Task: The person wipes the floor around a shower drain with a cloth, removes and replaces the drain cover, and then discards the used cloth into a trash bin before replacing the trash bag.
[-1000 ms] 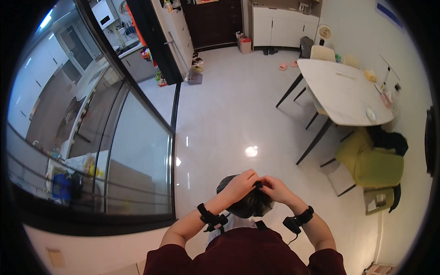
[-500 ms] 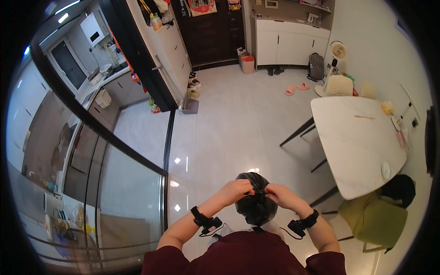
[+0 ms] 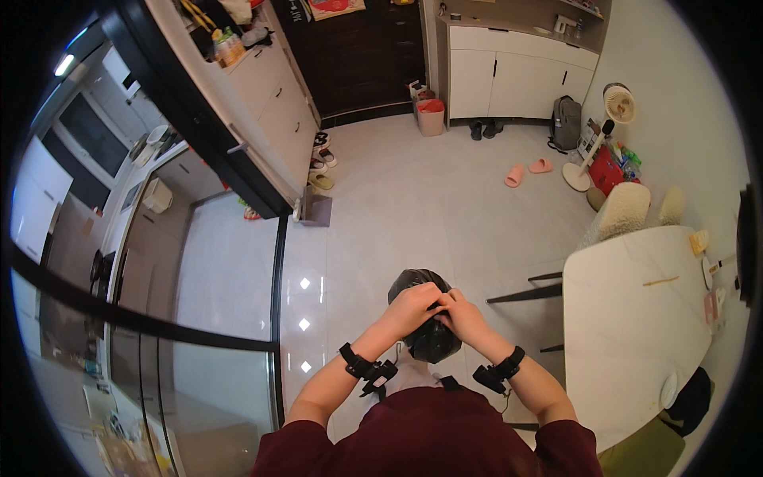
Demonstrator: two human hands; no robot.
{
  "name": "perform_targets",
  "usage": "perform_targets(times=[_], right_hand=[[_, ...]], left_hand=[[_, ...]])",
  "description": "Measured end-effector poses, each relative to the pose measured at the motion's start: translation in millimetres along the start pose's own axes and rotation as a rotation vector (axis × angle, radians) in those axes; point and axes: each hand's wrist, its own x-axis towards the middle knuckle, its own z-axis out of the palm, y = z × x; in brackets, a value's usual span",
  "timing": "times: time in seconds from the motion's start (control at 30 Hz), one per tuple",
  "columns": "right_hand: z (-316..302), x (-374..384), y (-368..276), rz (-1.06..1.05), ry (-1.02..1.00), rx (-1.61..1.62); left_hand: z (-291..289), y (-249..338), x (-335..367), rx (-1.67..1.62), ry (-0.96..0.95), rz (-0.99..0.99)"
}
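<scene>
A filled black plastic bag (image 3: 433,342) hangs in front of me, below my two hands. My left hand (image 3: 415,308) is closed on its gathered top. Close against it, my right hand (image 3: 462,315) pinches the same gathered plastic from the other side. The fingertips of both hands meet over the bag's neck, so the exact fold or knot between them is hidden. Each wrist wears a black strap with a small device.
To the right stands a white marble-look table (image 3: 636,334) with chairs around it. A glass partition with a black frame (image 3: 280,294) runs along my left. Ahead are a pink bin (image 3: 431,121), pink slippers (image 3: 515,176), a dustpan (image 3: 316,211) and a fan (image 3: 618,103).
My hands have come closer together at the bag's neck, and the bag sits slightly further left in view. The room has shifted, with the doorway cabinets now nearer.
</scene>
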Motion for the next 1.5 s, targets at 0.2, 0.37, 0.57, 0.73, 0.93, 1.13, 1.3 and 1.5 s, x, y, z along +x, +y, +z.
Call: perform_targets(times=[0.2, 0.37, 0.57, 0.73, 0.93, 1.13, 1.3, 1.5], right_hand=[[-55, 177, 66, -0.018, 0.094, 0.108], [-107, 324, 125, 0.042, 0.226, 0.140], [-165, 509, 223, 0.083, 0.295, 0.185], [-202, 654, 298, 0.165, 0.318, 0.308], [-267, 850, 367, 0.204, 0.354, 0.379], [-299, 1044, 463, 0.231, 0.383, 0.238], [-318, 1194, 557, 0.149, 0.491, -0.042], [-315, 1343, 687, 0.193, 0.484, -0.051]], left_hand=[[-59, -140, 141, -0.116, 0.001, -0.057], [-100, -240, 265, -0.143, -0.067, -0.226], [-114, -382, 407, -0.047, 0.070, -0.216], [-136, -484, 502, 0.068, -0.011, -0.319], [-187, -604, 620, 0.079, 0.038, -0.383], [-229, -759, 733, 0.043, 0.061, -0.410], [-267, -862, 836, 0.023, 0.006, -0.476], [-286, -962, 940, 0.046, -0.021, -0.531]])
